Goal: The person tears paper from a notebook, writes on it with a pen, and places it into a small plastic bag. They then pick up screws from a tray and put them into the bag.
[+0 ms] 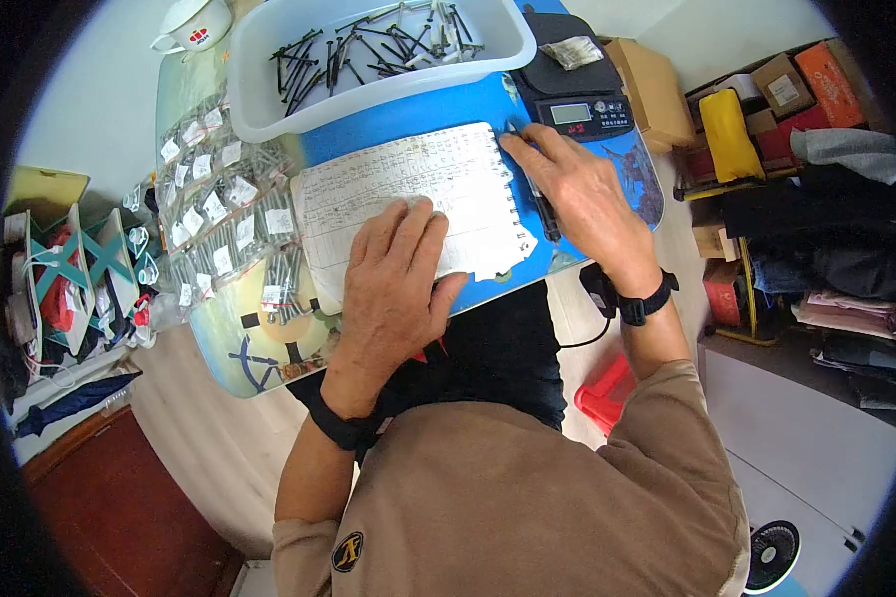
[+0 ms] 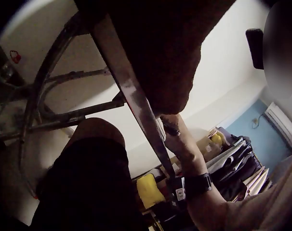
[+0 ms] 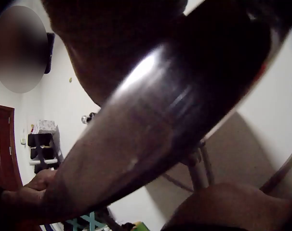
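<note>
An open spiral notebook (image 1: 448,219) with handwritten lines lies on the table. My left hand (image 1: 398,274) rests on its lower part, palm down, fingers extended and slightly spread. Beside the notebook's ragged right edge, my right hand (image 1: 587,204) holds a dark pen (image 1: 546,214) between thumb and fingers; part of the pen is hidden. In the left wrist view the right hand (image 2: 182,142) appears beyond the table edge, with the pen (image 2: 170,126) at it. The right wrist view shows the left hand (image 3: 40,182) at the far left; the metallic table edge (image 3: 131,130) covers much of that view.
A translucent bin (image 1: 378,90) of dark screws stands behind the notebook. Labelled bags of screws (image 1: 209,214) cover the left side. At back right, a digital scale (image 1: 577,114) carries a small bag (image 1: 573,53). A white mug (image 1: 197,28) stands at back left.
</note>
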A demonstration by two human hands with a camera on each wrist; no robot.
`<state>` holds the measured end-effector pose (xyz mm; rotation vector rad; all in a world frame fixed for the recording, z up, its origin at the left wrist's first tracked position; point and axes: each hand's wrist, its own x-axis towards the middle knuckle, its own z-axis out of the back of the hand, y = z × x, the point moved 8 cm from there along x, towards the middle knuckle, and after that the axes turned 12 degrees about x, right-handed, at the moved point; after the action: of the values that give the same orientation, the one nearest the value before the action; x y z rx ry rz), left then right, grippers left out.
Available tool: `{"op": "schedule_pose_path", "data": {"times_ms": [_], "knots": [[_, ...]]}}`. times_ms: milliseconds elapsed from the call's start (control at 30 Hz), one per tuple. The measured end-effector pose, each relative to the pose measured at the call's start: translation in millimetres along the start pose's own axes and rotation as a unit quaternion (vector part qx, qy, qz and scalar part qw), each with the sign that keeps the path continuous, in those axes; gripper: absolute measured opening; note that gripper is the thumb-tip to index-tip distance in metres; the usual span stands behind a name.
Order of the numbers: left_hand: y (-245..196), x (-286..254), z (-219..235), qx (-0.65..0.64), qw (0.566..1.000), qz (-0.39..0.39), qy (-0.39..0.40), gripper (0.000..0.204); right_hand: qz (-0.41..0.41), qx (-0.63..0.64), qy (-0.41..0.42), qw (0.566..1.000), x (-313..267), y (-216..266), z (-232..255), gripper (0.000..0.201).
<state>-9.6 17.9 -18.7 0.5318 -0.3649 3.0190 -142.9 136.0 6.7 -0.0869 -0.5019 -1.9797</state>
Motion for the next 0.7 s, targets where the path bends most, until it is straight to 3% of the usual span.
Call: {"op": "schedule_pose_path", "data": {"times_ms": [200,300,367,500,700], "knots": [[-0.3,0.3,3.9,-0.010,1.000,0.002,-0.006,0.058,-0.008,-0.031,0.003,0.999,0.8,2.0,-2.2,0.054],[0.2,-0.8,4.9,-0.011,1.000,0.003,-0.009,0.058,-0.016,0.015,-0.006,1.000,2.5,7.7,-0.9,0.053],[-0.5,-0.8,4.6,-0.012,1.000,0.002,-0.012,0.057,0.028,0.105,-0.044,0.993,5.2,24.6,3.6,0.046],[-1.8,-0.7,4.2,-0.002,1.000,-0.008,-0.021,0.058,0.030,0.034,-0.050,0.998,10.6,42.4,-7.2,0.034],[1.1,-1.6,5.4,-0.011,1.000,-0.002,-0.026,0.059,0.054,0.103,-0.057,0.992,14.6,51.4,-11.8,0.026]]}}
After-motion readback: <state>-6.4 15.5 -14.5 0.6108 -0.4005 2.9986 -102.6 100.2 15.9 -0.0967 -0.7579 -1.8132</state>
